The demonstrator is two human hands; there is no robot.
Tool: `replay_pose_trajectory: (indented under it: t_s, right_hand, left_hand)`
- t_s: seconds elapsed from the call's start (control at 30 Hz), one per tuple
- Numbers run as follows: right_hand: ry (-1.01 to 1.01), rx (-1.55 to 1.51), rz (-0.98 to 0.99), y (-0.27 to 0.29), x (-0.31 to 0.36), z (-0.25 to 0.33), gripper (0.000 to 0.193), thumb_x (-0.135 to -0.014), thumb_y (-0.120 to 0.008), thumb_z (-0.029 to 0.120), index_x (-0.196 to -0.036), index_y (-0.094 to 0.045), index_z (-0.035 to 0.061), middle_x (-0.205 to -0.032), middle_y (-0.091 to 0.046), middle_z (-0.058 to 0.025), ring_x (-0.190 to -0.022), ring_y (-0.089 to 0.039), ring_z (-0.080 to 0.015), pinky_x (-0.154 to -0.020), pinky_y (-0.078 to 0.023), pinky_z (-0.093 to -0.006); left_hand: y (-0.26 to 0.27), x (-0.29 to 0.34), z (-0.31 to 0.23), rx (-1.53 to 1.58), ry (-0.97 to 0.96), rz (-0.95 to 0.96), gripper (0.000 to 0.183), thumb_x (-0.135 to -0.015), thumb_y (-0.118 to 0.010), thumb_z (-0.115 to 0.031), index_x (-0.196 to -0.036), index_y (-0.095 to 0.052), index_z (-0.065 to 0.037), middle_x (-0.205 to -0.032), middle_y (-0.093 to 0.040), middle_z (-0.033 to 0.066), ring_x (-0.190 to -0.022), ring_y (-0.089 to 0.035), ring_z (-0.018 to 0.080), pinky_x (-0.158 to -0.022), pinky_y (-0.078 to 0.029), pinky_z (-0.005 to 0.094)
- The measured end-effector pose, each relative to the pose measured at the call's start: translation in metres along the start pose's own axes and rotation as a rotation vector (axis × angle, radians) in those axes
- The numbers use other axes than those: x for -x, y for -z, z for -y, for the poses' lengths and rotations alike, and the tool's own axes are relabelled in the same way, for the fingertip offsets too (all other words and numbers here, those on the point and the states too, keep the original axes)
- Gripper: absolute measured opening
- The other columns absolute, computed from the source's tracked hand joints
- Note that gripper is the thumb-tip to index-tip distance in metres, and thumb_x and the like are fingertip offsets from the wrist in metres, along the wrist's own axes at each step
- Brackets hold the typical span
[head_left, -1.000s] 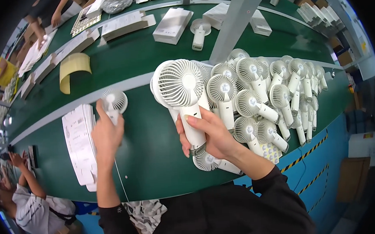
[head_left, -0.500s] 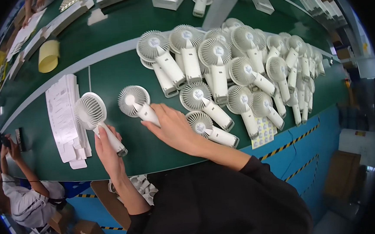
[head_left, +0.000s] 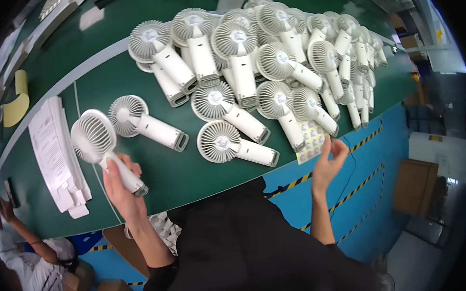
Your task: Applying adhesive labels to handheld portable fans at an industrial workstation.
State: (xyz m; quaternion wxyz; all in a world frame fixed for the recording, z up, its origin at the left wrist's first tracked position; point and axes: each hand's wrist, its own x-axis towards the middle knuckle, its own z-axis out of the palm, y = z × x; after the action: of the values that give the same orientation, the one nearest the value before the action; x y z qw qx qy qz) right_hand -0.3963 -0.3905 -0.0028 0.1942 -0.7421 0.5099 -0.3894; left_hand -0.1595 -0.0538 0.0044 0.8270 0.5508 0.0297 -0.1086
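My left hand [head_left: 123, 190] is closed around the handle of a white handheld fan [head_left: 94, 136], its round grille tilted up and left over the table. At the table's front edge my right hand [head_left: 325, 167] has its fingers loosely bent, with a gap between thumb and fingers and nothing visible in them. Its fingertips are by the right edge of a sheet of small stickers [head_left: 309, 143], which lies partly under fans. A second white handheld fan [head_left: 156, 129] lies just beyond the held one. Many more fans [head_left: 236, 40] lie heaped to the right.
A stack of flat white printed cartons [head_left: 58, 155] lies at the left of the green table [head_left: 155, 189]. Beyond it is a curled yellow sheet [head_left: 18, 104]. A person in a white top [head_left: 44, 267] works at far left. Brown cardboard boxes [head_left: 417, 186] stand on the floor at right.
My right hand has let go of the fan lying beside the held one and moved right to the sticker sheet. My left hand still holds its fan. The view has shifted right.
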Motion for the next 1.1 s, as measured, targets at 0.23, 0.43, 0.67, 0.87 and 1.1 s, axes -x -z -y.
replay_pose_trajectory:
  t_s: [0.23,0.43,0.67,0.87,1.1]
  right_hand:
    - [-0.568,-0.207,0.27,0.013,0.026,-0.057,0.037,-0.101,-0.07,0.035,-0.091,-0.057,0.0016,-0.081,-0.054,-0.0032,-0.07,-0.046,-0.0093,-0.065,-0.039,-0.027]
    - [-0.48,-0.353,0.329,0.016,0.02,-0.048,0.035,-0.101,-0.07,0.026,-0.077,-0.064,0.0024,-0.073,-0.063,-0.0022,-0.064,-0.051,-0.0079,-0.061,-0.039,-0.0252]
    - [-0.268,-0.099,0.328,0.02,0.002,-0.032,0.04,-0.103,-0.066,0.023,-0.071,-0.056,0.0006,-0.068,-0.051,0.0028,-0.065,-0.038,-0.0061,-0.056,-0.031,-0.0274]
    - [-0.472,-0.444,0.346,0.019,0.006,-0.03,0.029,-0.103,-0.066,0.02,-0.111,-0.071,-0.0071,-0.087,-0.072,-0.0059,-0.066,-0.058,-0.0086,-0.061,-0.044,-0.0263]
    - [-0.637,-0.578,0.469,0.024,0.003,-0.036,0.03,-0.102,-0.065,0.021,-0.105,-0.071,-0.0082,-0.082,-0.073,-0.0105,-0.061,-0.063,-0.0144,-0.06,-0.05,-0.0285]
  left_hand:
    - [-0.001,-0.007,-0.006,-0.004,0.087,0.027,0.034,-0.112,-0.043,-0.032,-0.107,-0.055,0.0,-0.082,-0.051,0.0054,-0.068,-0.047,0.0132,-0.071,-0.041,0.0322]
    - [0.003,0.002,-0.007,0.151,0.086,0.1,0.035,-0.112,-0.041,-0.033,-0.108,-0.053,-0.001,-0.082,-0.049,0.0047,-0.068,-0.045,0.0148,-0.071,-0.04,0.0337]
    - [0.012,-0.002,0.002,-0.294,0.056,-0.232,0.031,-0.108,-0.055,-0.035,-0.106,-0.062,-0.004,-0.086,-0.064,0.0045,-0.072,-0.057,0.0103,-0.065,-0.045,0.0258]
    - [0.056,-0.042,0.005,-0.687,0.067,-0.215,0.048,-0.105,-0.058,-0.045,-0.115,-0.066,0.001,-0.085,-0.064,0.0043,-0.072,-0.057,0.0089,-0.062,-0.044,0.0246]
    - [-0.032,-0.027,-0.032,-1.499,-0.455,-0.234,0.038,-0.104,-0.062,-0.032,-0.115,-0.069,0.004,-0.106,-0.072,0.0166,-0.096,-0.067,0.0288,-0.09,-0.05,0.0376]
